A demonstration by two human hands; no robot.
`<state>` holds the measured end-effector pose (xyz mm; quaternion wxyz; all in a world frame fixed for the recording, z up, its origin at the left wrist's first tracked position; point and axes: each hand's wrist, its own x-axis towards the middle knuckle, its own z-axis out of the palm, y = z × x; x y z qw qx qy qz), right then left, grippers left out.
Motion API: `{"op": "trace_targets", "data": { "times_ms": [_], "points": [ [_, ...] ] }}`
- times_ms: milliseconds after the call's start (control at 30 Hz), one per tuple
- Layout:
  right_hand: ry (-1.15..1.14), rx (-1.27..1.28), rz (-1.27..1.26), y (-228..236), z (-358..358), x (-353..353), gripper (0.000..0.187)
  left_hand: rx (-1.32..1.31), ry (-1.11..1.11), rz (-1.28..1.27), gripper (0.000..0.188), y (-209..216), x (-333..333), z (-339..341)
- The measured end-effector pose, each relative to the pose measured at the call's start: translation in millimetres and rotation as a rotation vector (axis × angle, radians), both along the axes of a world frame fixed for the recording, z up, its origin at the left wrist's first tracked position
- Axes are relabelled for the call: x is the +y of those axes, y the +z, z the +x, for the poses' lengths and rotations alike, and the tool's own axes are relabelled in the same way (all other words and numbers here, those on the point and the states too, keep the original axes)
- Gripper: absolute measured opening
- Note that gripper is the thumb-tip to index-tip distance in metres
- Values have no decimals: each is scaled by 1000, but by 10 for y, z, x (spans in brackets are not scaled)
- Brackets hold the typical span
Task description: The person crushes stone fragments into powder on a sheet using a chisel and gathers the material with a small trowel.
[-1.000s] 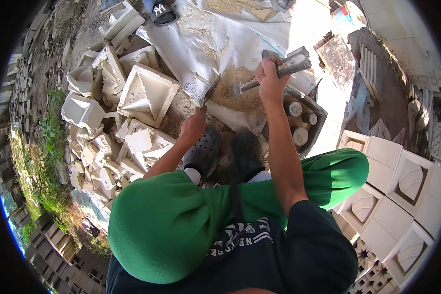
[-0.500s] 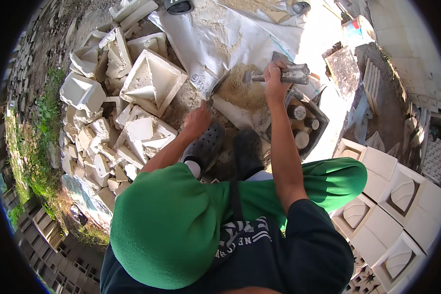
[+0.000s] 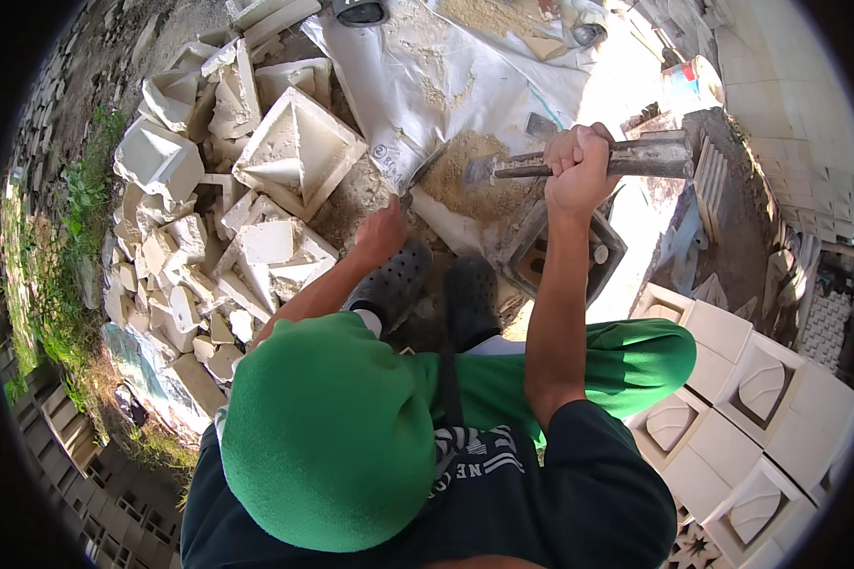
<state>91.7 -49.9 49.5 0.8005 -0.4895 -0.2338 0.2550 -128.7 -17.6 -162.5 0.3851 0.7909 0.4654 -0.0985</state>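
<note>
My right hand point(image 3: 581, 169) is closed around a long grey bar-like tool point(image 3: 650, 158). Its thick, grooved end points right; the thin end lies over a heap of sandy powder point(image 3: 474, 156). What exact kind of tool it is, I cannot tell. Low on the left, my left hand point(image 3: 381, 230) grips the short handle of a tool with a narrow dark blade point(image 3: 428, 163), which touches the left side of the heap. Under my right forearm stands a dark square container point(image 3: 525, 248) with a round rod end inside, partly hidden by the arm.
Broken white plaster-like pieces point(image 3: 269, 244) pile up at left, a square hollow block point(image 3: 299, 156) among them. A white sheet point(image 3: 380, 85) lies ahead, a bucket point(image 3: 695, 83) at far right. Cream moulded blocks point(image 3: 721, 335) are stacked at lower right. My dark clogs point(image 3: 472, 292) are between my arms.
My right hand has moved right with the bar-like tool, which now shows more of its length. Fewer rod ends show in the container. My left hand has hardly moved.
</note>
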Motion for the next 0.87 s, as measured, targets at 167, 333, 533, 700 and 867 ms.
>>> {"op": "trace_targets", "data": {
  "times_ms": [167,333,533,700,867],
  "points": [
    [7,51,0,-332,13,82,22,-41,5,22,34,-54,12,15],
    [-81,-3,-94,-1018,98,258,25,-42,-10,65,33,-78,52,89],
    [-43,59,3,-405,141,-17,17,9,12,27,34,-37,-43,-6],
    [-50,19,-15,-981,139,-3,21,9,-4,37,35,23,0,70],
    [-104,120,-92,-1128,142,73,23,10,-24,33,40,-30,40,71]
  ]
}}
